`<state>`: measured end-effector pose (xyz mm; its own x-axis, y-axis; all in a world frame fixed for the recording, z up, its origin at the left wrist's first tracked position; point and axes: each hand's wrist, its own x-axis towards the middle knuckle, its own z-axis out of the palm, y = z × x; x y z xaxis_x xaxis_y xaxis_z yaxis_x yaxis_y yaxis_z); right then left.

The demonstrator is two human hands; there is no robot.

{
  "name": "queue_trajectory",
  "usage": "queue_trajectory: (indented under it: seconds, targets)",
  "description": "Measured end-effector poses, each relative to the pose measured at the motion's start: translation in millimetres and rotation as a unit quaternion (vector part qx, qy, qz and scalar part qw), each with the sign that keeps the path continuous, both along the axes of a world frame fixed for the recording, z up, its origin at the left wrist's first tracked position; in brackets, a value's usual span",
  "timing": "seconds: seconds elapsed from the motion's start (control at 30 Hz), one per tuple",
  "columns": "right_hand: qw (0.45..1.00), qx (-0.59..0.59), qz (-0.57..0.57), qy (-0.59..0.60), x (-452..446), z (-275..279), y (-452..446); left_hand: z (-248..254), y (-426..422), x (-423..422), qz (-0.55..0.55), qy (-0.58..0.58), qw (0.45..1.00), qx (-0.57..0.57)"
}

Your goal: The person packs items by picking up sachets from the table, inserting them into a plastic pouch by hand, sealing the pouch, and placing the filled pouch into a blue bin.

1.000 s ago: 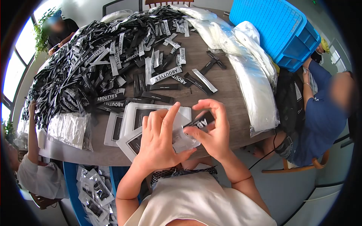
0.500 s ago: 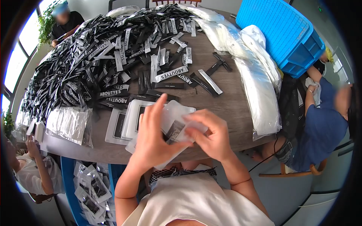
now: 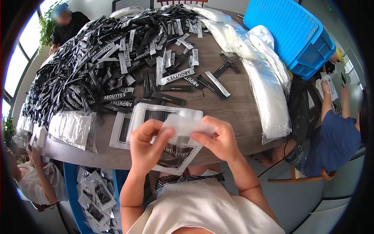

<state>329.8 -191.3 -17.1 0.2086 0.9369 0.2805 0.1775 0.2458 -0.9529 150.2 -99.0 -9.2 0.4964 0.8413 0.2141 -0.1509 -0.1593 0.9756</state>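
In front of my chest I hold a frosted plastic pouch with a black ABOUTYES panel. My left hand pinches its upper left edge between thumb and fingers. On the upper right edge, the fingers and thumb of my right hand are closed as well. The pouch's upper part is pale, see-through and blurred. Just beyond my hands, a stack of similar pouches lies on the table, partly covered by my left hand. Black and silver stick sachets lie loose past the stack.
A large sachet heap covers the table's left and back. Clear bags of white material line the right, beside a blue crate. A blue bin below left holds packed pouches. People sit left, right and back left.
My left hand has come down from its raised, spread pose to pinch the pouch edge. The pouch's black panel now faces up. The person at right has shifted their arms.
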Motion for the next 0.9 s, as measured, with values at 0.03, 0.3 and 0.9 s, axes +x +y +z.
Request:
queue_trajectory:
  seconds: [0.03, 0.3, 0.9]
  targets:
    - [1.000, 0.017, -0.003, -0.007, -0.9, -0.5, -0.3, -9.8, 3.2, -0.4, -0.016, 0.027, 0.996, 0.084]
    - [0.986, 0.035, 0.021, 0.163, -20.0, -8.4, -1.0, 5.5, -18.9, 9.3, 0.038, 0.031, 0.978, 0.201]
    - [0.950, -0.028, -0.140, -0.277, 71.4, -11.9, 37.5, -23.6, 22.2, -272.2, 0.060, 0.400, 0.914, 0.021]
